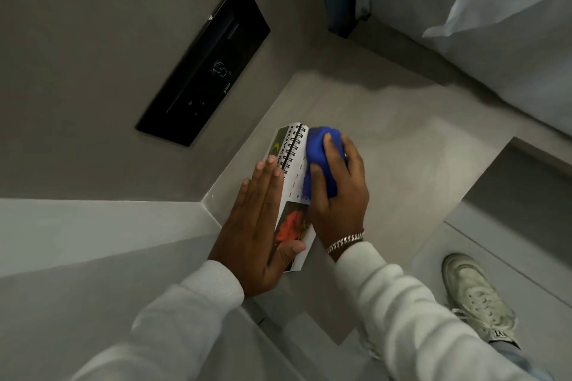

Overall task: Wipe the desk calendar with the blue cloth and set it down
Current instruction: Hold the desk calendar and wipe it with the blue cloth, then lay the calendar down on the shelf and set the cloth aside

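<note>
The desk calendar (pixel 294 170), spiral-bound with a red picture on its near page, stands on the grey ledge (pixel 402 145) close to the wall. My left hand (pixel 257 226) grips it, fingers flat along its left side and thumb pressed on the front near the bottom. My right hand (pixel 340 195) is closed around the bunched blue cloth (pixel 318 155) and presses it against the calendar's right-hand page, just beside the black spiral.
A black glass control panel (pixel 201 68) is set in the wall left of the calendar. White bedding (pixel 510 9) hangs at the upper right. A white sneaker (pixel 476 297) stands on the floor at the lower right, past the ledge's edge.
</note>
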A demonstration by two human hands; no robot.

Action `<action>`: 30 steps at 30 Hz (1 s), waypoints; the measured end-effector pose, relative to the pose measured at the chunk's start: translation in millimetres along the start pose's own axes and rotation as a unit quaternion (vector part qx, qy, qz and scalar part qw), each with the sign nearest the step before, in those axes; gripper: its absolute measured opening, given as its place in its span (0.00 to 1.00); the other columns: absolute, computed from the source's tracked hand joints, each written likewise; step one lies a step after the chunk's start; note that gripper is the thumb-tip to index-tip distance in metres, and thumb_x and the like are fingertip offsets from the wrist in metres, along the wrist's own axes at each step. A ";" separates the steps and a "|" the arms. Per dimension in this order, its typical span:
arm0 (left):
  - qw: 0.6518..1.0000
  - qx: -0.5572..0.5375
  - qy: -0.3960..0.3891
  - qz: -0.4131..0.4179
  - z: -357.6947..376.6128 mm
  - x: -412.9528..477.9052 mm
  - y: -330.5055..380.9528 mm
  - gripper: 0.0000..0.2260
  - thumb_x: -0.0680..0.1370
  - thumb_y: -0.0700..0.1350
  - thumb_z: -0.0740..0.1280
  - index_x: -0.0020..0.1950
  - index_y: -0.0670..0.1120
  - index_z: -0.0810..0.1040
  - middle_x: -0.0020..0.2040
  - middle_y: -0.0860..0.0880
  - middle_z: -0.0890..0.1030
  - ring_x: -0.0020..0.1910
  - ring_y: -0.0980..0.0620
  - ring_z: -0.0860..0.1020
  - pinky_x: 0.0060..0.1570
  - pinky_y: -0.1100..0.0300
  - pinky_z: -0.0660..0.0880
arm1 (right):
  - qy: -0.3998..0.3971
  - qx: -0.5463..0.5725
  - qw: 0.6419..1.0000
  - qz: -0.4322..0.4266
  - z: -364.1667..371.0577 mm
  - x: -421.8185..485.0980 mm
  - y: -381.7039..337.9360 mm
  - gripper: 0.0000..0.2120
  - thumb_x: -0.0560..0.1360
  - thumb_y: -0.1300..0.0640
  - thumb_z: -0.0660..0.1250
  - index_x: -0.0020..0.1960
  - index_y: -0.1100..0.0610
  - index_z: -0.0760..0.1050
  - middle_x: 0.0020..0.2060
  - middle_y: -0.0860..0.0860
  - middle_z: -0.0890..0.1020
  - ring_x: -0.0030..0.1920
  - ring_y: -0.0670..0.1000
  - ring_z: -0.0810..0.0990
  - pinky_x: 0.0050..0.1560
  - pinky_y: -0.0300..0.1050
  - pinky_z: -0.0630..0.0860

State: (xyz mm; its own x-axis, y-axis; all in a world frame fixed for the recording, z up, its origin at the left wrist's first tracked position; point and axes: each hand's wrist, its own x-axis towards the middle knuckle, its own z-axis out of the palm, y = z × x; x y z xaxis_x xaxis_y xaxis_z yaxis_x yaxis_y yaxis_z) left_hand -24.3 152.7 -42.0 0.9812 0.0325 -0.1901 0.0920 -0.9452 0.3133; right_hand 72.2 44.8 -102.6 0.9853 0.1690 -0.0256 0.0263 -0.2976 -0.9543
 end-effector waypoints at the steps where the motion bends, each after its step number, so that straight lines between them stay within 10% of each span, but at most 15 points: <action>1: 1.000 0.007 -0.003 -0.003 0.4 -0.2 0.2 0.39 0.78 0.65 0.50 0.78 0.41 0.42 0.80 0.42 0.44 0.79 0.45 0.44 0.76 0.44 0.50 | 0.003 -0.007 1.000 0.002 -1.4 8.1 0.8 0.22 0.77 0.57 0.64 0.70 0.55 0.67 0.71 0.61 0.68 0.68 0.59 0.70 0.66 0.53 0.72; 5: 0.999 0.047 -0.012 -0.023 -3.4 -2.0 1.1 0.39 0.78 0.66 0.51 0.78 0.41 0.45 0.80 0.43 0.47 0.79 0.46 0.45 0.76 0.44 0.51 | -0.011 -0.030 0.998 0.047 -24.6 36.1 8.1 0.21 0.77 0.58 0.64 0.70 0.56 0.68 0.70 0.59 0.69 0.68 0.57 0.70 0.66 0.40 0.64; 10: 0.994 0.107 0.000 -0.014 -9.2 -1.2 8.1 0.37 0.78 0.62 0.52 0.77 0.35 0.51 0.79 0.37 0.52 0.79 0.41 0.49 0.75 0.42 0.54 | -0.095 -0.164 0.980 -0.059 -92.0 69.5 17.5 0.21 0.75 0.59 0.66 0.68 0.54 0.70 0.70 0.59 0.70 0.66 0.60 0.71 0.66 0.48 0.68; 16: 0.978 0.198 -0.012 -0.062 -9.9 2.8 23.7 0.36 0.79 0.61 0.49 0.77 0.36 0.52 0.78 0.36 0.55 0.77 0.39 0.54 0.72 0.39 0.58 | -0.272 -0.395 0.856 -0.191 -153.6 113.5 42.5 0.23 0.74 0.62 0.66 0.68 0.56 0.70 0.71 0.63 0.68 0.60 0.68 0.72 0.52 0.62 0.78; 21: 0.964 0.210 0.029 -0.160 2.8 4.3 48.5 0.36 0.78 0.61 0.52 0.77 0.37 0.53 0.78 0.37 0.55 0.78 0.40 0.53 0.74 0.38 0.54 | -0.396 -0.500 0.737 -0.224 -164.8 121.2 74.1 0.33 0.77 0.37 0.53 0.76 0.51 0.51 0.78 0.57 0.53 0.76 0.64 0.51 0.71 0.66 0.61; 30: 0.895 0.016 0.220 -0.388 21.5 -14.7 101.9 0.34 0.77 0.56 0.55 0.77 0.37 0.53 0.79 0.40 0.52 0.78 0.42 0.49 0.75 0.42 0.44 | -0.443 -0.557 0.679 -0.181 -158.6 124.2 59.5 0.47 0.67 0.23 0.46 0.76 0.50 0.43 0.78 0.53 0.44 0.77 0.60 0.41 0.72 0.70 0.46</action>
State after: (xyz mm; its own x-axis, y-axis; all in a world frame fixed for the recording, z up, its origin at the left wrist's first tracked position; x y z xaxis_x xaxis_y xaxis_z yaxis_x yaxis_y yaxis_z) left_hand -33.1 48.9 -27.3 0.5961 0.8014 0.0481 0.7767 -0.5908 0.2184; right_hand 222.9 -101.0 -115.3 0.4041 0.7726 -0.4897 0.8374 -0.5279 -0.1418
